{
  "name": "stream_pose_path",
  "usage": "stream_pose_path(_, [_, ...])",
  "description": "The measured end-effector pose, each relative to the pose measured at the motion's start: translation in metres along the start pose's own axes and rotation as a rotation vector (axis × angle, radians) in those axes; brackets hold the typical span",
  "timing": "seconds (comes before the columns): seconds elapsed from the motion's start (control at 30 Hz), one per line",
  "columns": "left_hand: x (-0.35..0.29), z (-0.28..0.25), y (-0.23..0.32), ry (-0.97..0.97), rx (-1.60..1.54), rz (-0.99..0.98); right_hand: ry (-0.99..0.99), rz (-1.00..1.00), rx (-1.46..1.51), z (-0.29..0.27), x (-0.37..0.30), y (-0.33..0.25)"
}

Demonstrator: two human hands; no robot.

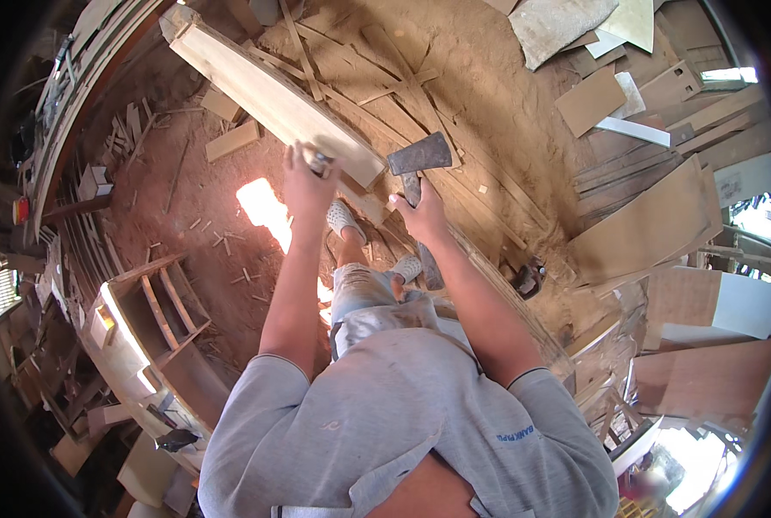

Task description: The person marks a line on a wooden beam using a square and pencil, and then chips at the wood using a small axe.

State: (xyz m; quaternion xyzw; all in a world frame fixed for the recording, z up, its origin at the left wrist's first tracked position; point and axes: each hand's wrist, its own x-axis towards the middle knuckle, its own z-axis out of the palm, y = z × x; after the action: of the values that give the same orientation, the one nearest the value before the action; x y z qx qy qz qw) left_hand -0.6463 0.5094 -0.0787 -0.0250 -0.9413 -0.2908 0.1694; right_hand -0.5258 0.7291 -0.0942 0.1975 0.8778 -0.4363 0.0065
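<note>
My right hand [424, 213] is wrapped round the short handle of a hatchet [420, 154]. The hatchet's dark steel head points up and lies just right of the near end of a long pale wooden beam [273, 95]. Over that same end, my left hand [309, 183] is closed and slightly blurred. A small object with a dark and shiny part [321, 163] shows at its fingers; its kind is not clear. Whether the left hand touches the beam, I cannot tell.
Thin wood strips [403, 86] lie on the sandy ground beyond the beam. A wooden frame with slats [165, 302] stands at the left. Boards and sheets [653, 216] are piled at the right. A short block [233, 141] lies left of the beam, and my feet [345, 220] are below it.
</note>
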Motion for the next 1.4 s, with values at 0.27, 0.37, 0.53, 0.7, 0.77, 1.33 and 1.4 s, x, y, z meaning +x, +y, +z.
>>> stream_pose_path(0.27, [-0.013,-0.017,0.088,-0.608,0.085,-0.306,-0.053,0.145,0.065,-0.006,-0.004,-0.012])
stream_pose_path(0.37, [-0.027,-0.014,0.038,-0.581,0.059,-0.228,-0.090,0.186,0.032,-0.007,-0.002,-0.016])
stream_pose_path(0.53, [-0.041,-0.028,-0.021,-0.529,0.030,-0.087,-0.088,0.130,0.044,-0.010,-0.003,-0.018])
stream_pose_path(0.7, [-0.038,-0.044,0.048,-0.735,0.016,0.033,-0.053,0.103,0.078,-0.005,-0.002,-0.006])
stream_pose_path(0.77, [-0.031,-0.067,0.064,-1.080,-0.027,0.122,-0.073,0.096,0.044,-0.006,-0.002,-0.011])
stream_pose_path(1.33, [0.037,0.011,0.083,-0.250,-1.405,-0.584,0.068,0.173,0.184,-0.061,-0.004,-0.053])
stream_pose_path(1.4, [0.038,0.012,0.080,-0.285,-1.353,-0.532,0.058,0.179,0.226,-0.073,-0.005,-0.063])
